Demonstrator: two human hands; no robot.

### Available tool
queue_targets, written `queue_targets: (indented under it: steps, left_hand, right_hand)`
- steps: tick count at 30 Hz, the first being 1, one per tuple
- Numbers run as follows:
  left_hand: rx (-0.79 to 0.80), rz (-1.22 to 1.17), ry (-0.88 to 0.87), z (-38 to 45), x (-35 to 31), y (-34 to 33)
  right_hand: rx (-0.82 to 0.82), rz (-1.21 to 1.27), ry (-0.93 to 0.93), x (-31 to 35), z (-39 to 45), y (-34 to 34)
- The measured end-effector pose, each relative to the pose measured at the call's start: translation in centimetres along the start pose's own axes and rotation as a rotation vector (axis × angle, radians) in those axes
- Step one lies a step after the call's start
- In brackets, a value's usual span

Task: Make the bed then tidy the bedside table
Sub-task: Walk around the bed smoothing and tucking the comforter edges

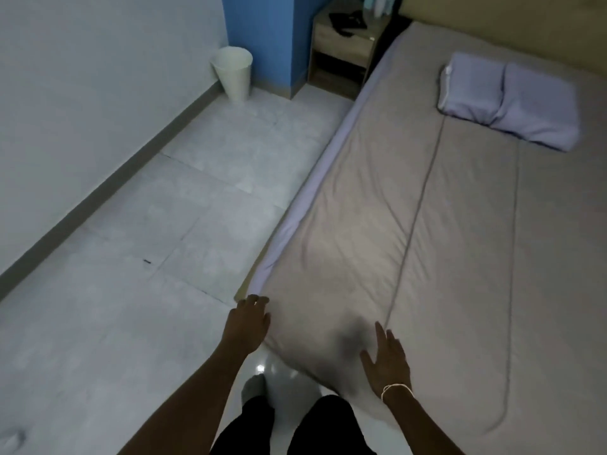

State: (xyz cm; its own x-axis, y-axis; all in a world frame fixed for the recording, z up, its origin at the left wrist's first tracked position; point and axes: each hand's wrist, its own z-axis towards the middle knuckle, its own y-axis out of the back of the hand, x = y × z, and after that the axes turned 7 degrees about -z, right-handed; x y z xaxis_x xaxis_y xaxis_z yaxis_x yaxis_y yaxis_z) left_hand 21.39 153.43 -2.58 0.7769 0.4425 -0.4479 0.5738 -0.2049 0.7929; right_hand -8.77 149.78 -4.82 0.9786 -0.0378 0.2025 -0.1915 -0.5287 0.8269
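A beige quilt (443,224) lies spread flat over the low bed, with a lilac sheet edge (295,211) showing along its left side. A lilac pillow (512,100) rests near the head of the bed. My left hand (249,323) is at the quilt's near left corner, fingers curled at its edge; a firm grip cannot be made out. My right hand (389,359) hovers flat over the quilt's foot end, fingers spread, holding nothing. The wooden bedside table (345,44) stands at the far end, with a dark object (345,23) and a pale item (377,8) on top.
A white waste bin (234,73) leans in the corner by a blue wall panel (269,37). Pale floor tiles (164,241) run along the bed's left side beside a white wall. My legs in dark trousers and a grey sock (254,387) are at the bottom.
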Motion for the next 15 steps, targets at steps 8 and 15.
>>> queue_targets:
  steps: [8, 15]
  left_hand:
    - [-0.028, -0.080, 0.131, 13.2, 2.0, -5.5]
    - [-0.177, -0.113, 0.199, 18.1, 5.8, -11.9]
  right_hand:
    - [-0.081, 0.008, 0.025, 4.5, 10.3, -3.4]
    - [-0.358, 0.054, -0.060, 5.0, 21.0, -5.3]
